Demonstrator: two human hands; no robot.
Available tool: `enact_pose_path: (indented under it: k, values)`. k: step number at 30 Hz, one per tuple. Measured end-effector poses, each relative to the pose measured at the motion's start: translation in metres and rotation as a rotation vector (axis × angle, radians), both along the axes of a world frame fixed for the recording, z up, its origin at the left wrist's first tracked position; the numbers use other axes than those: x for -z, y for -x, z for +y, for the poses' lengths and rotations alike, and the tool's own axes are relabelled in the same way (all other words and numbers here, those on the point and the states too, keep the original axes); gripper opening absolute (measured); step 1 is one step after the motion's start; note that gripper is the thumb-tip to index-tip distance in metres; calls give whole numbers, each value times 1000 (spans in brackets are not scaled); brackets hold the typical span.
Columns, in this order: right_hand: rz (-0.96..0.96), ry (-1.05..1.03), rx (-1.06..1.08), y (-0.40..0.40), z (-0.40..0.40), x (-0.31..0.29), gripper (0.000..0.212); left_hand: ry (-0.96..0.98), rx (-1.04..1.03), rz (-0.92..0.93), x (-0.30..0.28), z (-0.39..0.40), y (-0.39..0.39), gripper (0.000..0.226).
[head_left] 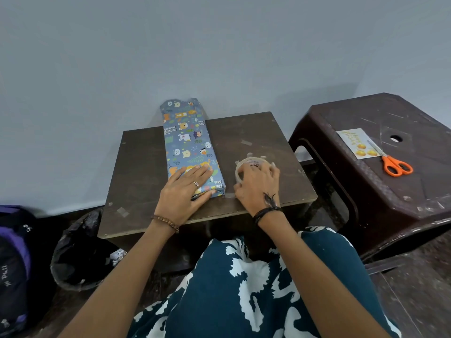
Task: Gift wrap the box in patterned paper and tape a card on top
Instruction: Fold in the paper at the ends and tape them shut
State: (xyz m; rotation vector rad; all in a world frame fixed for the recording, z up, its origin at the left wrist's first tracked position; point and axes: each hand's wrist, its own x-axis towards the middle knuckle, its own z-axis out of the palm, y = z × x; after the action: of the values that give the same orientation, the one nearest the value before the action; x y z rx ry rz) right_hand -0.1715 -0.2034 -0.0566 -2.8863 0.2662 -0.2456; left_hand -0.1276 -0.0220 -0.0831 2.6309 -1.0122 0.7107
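Fingers [202,170] of the left hand [185,191] are laid flat on the box [188,142]; right hand [258,184] fingers are curled on the tape [249,167]. End-flap sealing is judged under way; a strip must be pulled next.

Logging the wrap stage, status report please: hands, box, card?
Left hand flat on wrapped box, near end. Right hand grips tape roll. Card on stool, beside scissors. Nothing in the way.

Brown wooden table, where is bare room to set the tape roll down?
Bare board lies left of the long box in blue animal-print paper to the brown wooden table's left edge, and behind the clear tape roll to the back right corner. The near middle is crowded: left hand, right hand.
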Motion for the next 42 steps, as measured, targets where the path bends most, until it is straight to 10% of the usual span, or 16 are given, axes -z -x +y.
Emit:
enact_pose_path:
  k: [17, 31, 42]
  values:
    - [-292, -187, 123, -6, -60, -36, 18, 0, 36, 120, -5, 0, 2, 59]
    - [-12, -100, 785, 45, -210, -68, 27, -14, 5, 279, -3, 0, 0, 65]
    - [157, -4, 737, 58, -230, -62, 36, -6, 7, 248, -1, 1, 1, 83]
